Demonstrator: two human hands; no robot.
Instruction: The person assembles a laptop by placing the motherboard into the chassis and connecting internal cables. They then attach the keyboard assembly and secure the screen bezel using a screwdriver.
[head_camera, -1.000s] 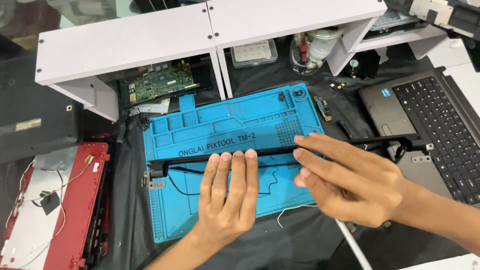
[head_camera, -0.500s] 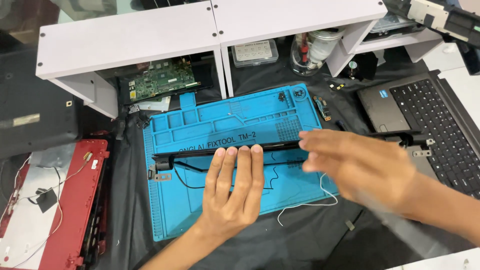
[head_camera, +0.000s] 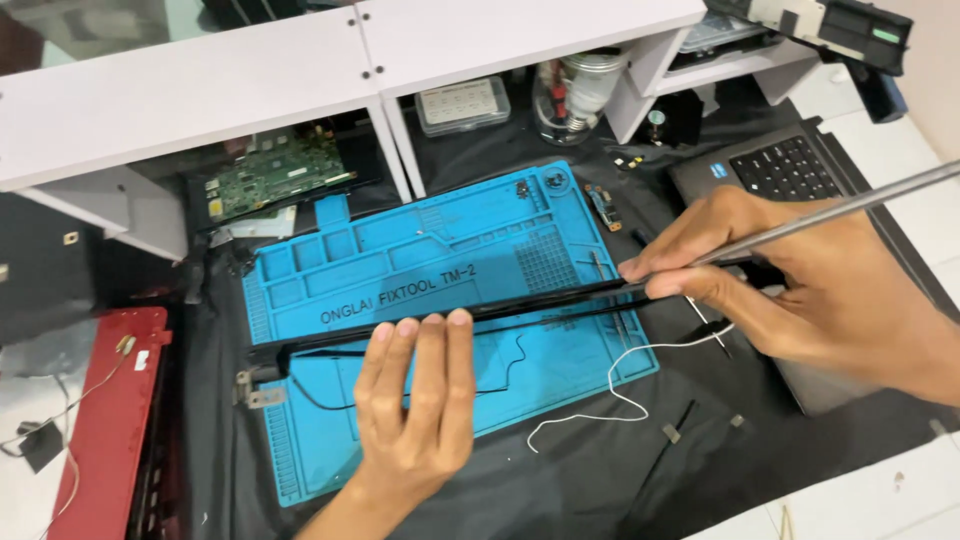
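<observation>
- Black frame strip (head_camera: 520, 308), one long thin piece, lies slantwise across the middle of the blue mat (head_camera: 440, 250), its left end near the mat's left edge and its right end past the mat's right edge.
- Left hand (head_camera: 415, 400): flat, fingers together and stretched out, the fingertips (head_camera: 432, 325) resting on the strip about midway along it; it presses down and grips nothing.
- Right hand (head_camera: 800, 275): its grip is pressed together, thumb and fingers pinching the right end of the strip at the mat's right edge; a grey rod (head_camera: 860, 200) runs out from the same fingers toward the desk's right edge.
- One white wire (head_camera: 620, 385) curls from below the right hand over the mat's front right corner onto the black cloth (head_camera: 560, 470).
- One thin black wire (head_camera: 500, 365) trails on the mat just beside the left hand.
- One metal hinge (head_camera: 255, 385) sits at the strip's left end, by the mat's left edge.
- One red cover (head_camera: 105, 420) lies at the desk's left edge.
- One green circuit board (head_camera: 275, 175) sits under the white shelf (head_camera: 300, 70) at the back.
- One laptop keyboard (head_camera: 790, 165) lies at the back right, behind the right hand.
- One glass jar (head_camera: 580, 95) and one clear box (head_camera: 462, 103) stand under the shelf.
</observation>
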